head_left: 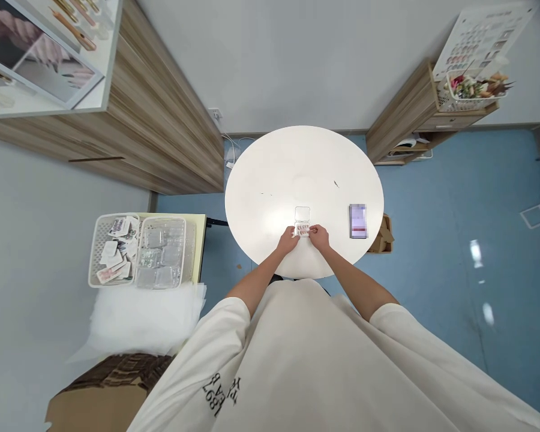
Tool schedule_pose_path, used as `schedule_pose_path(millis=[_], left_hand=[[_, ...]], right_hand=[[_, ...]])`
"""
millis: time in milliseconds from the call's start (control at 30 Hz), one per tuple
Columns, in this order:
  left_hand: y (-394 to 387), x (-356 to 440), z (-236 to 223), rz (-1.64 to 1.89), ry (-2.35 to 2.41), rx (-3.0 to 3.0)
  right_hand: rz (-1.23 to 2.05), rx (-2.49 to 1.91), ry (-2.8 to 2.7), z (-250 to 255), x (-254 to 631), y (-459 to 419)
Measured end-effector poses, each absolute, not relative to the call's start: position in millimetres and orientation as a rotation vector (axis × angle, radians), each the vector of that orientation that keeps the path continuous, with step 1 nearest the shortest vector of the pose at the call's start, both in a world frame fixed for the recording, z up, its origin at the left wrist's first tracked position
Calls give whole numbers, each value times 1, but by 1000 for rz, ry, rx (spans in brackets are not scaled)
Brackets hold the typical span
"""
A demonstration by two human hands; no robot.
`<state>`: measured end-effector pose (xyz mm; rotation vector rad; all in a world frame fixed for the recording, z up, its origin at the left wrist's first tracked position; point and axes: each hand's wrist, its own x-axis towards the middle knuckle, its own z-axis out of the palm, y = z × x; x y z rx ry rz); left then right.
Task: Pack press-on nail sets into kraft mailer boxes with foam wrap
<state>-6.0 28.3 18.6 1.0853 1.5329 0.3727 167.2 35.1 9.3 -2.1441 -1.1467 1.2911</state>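
Note:
A small clear plastic box [302, 214] lies on the round white table [270, 162], its lid hinged back away from me. In its near half sit rows of small pinkish press-on nails [303, 228]. My left hand [288, 240] is closed on the left edge of the box. From the other side, my right hand [319, 237] has its fingers drawn together at the right edge, over the end of the nail rows. The fingertips are too small to show whether a single nail is between them.
A phone [357, 221] lies toward the table's right side. On a side table at left stand white baskets [138, 252] with packets and clear boxes, beside white foam sheets [144, 318]. Wooden cabinets [162, 102] flank the table; a cardboard box [382, 236] sits below its right edge.

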Motion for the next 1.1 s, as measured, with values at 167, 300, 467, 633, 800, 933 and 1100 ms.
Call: schedule_pose_path(millis=[167, 300, 467, 633, 800, 933, 1100], left_hand=[[30, -10, 24, 339, 1489, 1109], [33, -12, 28, 309, 1482, 1116], [43, -15, 26, 301, 1516, 1121], [65, -18, 23, 309, 1567, 1040], [92, -15, 18, 349, 1578, 1049], [108, -9, 8, 359, 1580, 1064], [118, -4, -2, 420, 1518, 941]], right_hand=[[1263, -2143, -1213, 12, 164, 37], [1246, -2153, -1230, 13, 164, 35], [1229, -2158, -1181, 15, 169, 40], [1342, -2072, -1147, 17, 176, 62], [1428, -1950, -999, 18, 181, 84], [1461, -1914, -895, 16, 178, 93], [1509, -1854, -836, 11, 173, 96]])
